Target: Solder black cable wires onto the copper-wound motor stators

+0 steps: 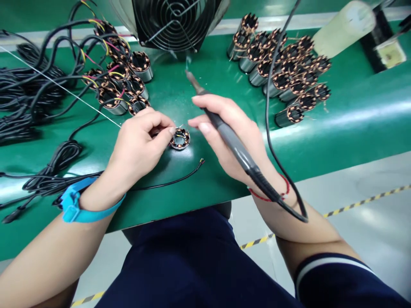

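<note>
My right hand (231, 132) is wrapped around a soldering iron (229, 139), its tip raised toward the fan with a wisp of smoke near it. A small motor stator (180, 140), a ring with copper windings, stands on the green bench between my hands. At its left edge, my left hand (141, 143) is closed in a pinch. A thin silvery solder wire (77, 97) runs from the upper left into that hand; the fingers hide where it ends. Just below the stator lies a black cable (173, 183) with stripped coloured ends.
A fume fan (176, 21) stands at the back. Several wired stators (111, 100) and bundled black cables (28, 102) fill the left side. More stators (290, 115) stand in rows at right, near a pale bottle (345, 28). The iron's cord (268, 107) loops beside my right arm.
</note>
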A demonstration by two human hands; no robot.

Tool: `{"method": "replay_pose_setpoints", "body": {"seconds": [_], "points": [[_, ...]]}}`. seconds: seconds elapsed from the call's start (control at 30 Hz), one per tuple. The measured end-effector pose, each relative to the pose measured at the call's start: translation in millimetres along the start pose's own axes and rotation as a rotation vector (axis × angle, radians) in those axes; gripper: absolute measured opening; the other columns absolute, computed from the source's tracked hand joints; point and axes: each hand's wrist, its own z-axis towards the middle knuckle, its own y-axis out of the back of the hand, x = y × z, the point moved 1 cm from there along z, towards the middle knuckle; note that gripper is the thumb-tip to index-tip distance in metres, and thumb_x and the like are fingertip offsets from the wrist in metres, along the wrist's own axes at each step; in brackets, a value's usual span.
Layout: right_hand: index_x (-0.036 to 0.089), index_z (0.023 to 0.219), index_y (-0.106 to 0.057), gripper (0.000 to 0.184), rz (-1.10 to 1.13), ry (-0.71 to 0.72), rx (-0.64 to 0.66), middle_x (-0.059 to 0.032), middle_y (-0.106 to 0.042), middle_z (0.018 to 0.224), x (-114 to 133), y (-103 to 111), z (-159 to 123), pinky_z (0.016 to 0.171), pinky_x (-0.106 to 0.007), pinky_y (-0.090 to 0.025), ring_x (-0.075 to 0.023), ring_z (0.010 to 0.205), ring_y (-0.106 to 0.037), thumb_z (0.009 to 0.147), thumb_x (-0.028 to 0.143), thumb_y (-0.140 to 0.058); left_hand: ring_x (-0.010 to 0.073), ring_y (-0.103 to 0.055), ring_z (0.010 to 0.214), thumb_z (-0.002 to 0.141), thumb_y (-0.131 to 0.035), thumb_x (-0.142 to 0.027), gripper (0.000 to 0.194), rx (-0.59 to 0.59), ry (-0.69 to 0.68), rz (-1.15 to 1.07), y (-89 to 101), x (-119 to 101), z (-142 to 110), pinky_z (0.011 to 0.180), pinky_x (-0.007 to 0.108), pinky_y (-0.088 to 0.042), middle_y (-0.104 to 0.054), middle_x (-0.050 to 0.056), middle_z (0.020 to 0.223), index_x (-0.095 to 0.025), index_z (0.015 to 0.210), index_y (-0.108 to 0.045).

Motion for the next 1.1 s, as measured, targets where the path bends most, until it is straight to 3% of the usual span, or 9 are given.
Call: {"method": "replay_pose_setpoints", "body": {"seconds": [0.1,0.17,0.37,0.63,0.9,1.1], "points": [[0.013,0.133,-0.045,0.047,-0.041,0.001,0.107,-0.0077,-0.055,0.132,1,-3,12,0.099,-0.033,-0.052,-0.0179,0.112,-0.061,0.086,0.009,-0.054,0.0116,-0.05,0.066,0.082,-0.061,-0.014,0.01,-0.013,-0.005,0.007,-1.0,1,0,0.062,0.028,-0.041,-0.055,-0.003,0.071,-0.021,0.077,-0.067],[0.013,0.135,-0.041,0.056,-0.058,-0.012,0.107,-0.0072,-0.057,0.122,-4,-10,16,0.1,-0.034,-0.05,-0.0187,0.111,-0.06,0.081,0.005,-0.053,0.0119,-0.05,0.066,0.082,-0.062,-0.015,0.01,-0.017,-0.013,0.009,-1.5,2,0,0.062,0.028,-0.04,-0.055,-0.003,0.071,-0.021,0.076,-0.067],[0.019,0.132,-0.042,0.047,0.01,-0.074,0.066,-0.0006,-0.062,0.092,-20,-25,12,0.091,-0.033,-0.054,-0.0158,0.088,-0.063,0.087,0.01,-0.05,0.0128,-0.051,0.069,0.081,-0.06,-0.016,0.01,-0.028,-0.029,0.026,-0.2,2,-1,0.062,0.028,-0.04,-0.056,-0.002,0.073,-0.021,0.075,-0.066],[0.022,0.129,-0.047,0.044,-0.046,0.015,0.038,-0.0028,-0.065,0.102,-25,-24,9,0.09,-0.036,-0.055,-0.0174,0.089,-0.065,0.086,0.016,-0.051,0.0135,-0.051,0.069,0.078,-0.061,-0.02,0.008,0.013,0.112,-0.112,4.1,3,0,0.061,0.029,-0.041,-0.054,0.0,0.073,-0.02,0.07,-0.062],[0.026,0.129,-0.044,0.039,-0.1,0.069,0.05,-0.0001,-0.064,0.106,-28,-27,8,0.093,-0.032,-0.053,-0.0141,0.095,-0.064,0.091,0.02,-0.046,0.0137,-0.052,0.066,0.081,-0.063,-0.027,0.009,0.038,0.055,-0.089,1.2,-1,2,0.061,0.029,-0.042,-0.058,-0.001,0.067,-0.022,0.077,-0.07],[0.022,0.129,-0.043,0.048,-0.094,0.119,-0.027,-0.0028,-0.063,0.116,-23,-23,7,0.092,-0.032,-0.052,-0.0145,0.091,-0.064,0.082,0.017,-0.051,0.0146,-0.056,0.071,0.081,-0.061,-0.026,0.007,0.153,0.112,-0.143,10.9,6,2,0.065,0.029,-0.044,-0.062,0.0,0.077,-0.021,0.081,-0.066]]}}
